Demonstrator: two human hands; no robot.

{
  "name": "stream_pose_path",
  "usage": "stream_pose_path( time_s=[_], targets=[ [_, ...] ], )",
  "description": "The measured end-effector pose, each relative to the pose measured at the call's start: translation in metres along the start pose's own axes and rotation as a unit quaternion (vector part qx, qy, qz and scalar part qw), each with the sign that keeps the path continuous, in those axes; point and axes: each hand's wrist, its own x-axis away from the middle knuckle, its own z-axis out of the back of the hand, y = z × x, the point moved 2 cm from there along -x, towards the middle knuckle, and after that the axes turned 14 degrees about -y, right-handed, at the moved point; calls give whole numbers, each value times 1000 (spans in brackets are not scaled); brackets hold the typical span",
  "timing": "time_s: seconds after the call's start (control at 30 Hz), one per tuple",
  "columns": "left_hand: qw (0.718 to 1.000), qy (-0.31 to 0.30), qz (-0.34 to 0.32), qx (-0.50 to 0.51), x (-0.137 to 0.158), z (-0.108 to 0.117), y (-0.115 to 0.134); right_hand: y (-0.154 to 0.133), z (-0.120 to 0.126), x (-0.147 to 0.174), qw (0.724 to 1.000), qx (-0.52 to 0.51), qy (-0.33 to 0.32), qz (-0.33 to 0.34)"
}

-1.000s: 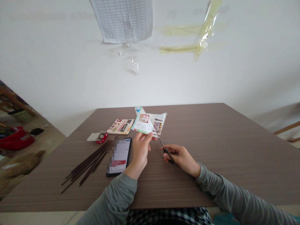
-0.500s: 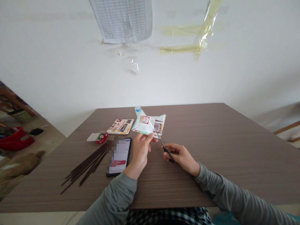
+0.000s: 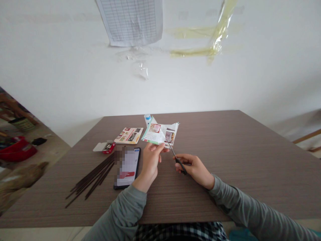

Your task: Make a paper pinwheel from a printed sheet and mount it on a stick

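Note:
Between the thumb and fingers of my left hand (image 3: 151,160) is the near edge of a folded piece of printed paper (image 3: 160,133), with pictures and a green strip, held above the table. My right hand (image 3: 194,167) is closed around the black handles of a pair of scissors (image 3: 181,166). The blades point up and left and reach the paper's lower right part, close to my left fingertips. I cannot tell how wide the blades are apart. A small white container with a blue band (image 3: 147,118) stands behind the paper, partly hidden by it.
Left of my hands lie a phone (image 3: 129,167), several thin dark sticks (image 3: 91,175), an open red-and-white box (image 3: 108,147) of small items and a stack of printed paper (image 3: 129,135). They rest on a brown table (image 3: 238,144) against a white wall.
The paper has shifted and tilted very slightly, its right corner a little further right. Both hands are nearly still, still gripping the paper and the scissors.

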Motion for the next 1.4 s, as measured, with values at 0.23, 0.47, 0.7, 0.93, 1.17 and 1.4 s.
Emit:
stream_pose_path(
  time_s=[0.23, 0.47, 0.7, 0.93, 1.17, 1.4],
  targets=[
    [1000, -3, -4, -2, -1, 1, -1, 10, 2, -2, 1000, 8, -3, 9],
    [999, 23, -35, 13, -2, 3, -2, 13, 4, -2, 999, 31, -3, 8],
    [999, 21, -40, 11, -3, 5, -4, 7, 2, -1, 1000, 26, -7, 10],
    [1000, 13, -18, -9, -3, 6, -3, 0, 1, 1, 1000, -16, -6, 3],
    [1000, 14, 2, -9, -1, 4, 0, 3, 2, -1, 1000, -22, -15, 5],
    [1000, 11, 2, -1, 1, 3, 1, 5, 2, -1, 999, -22, -22, 5]
  ],
)
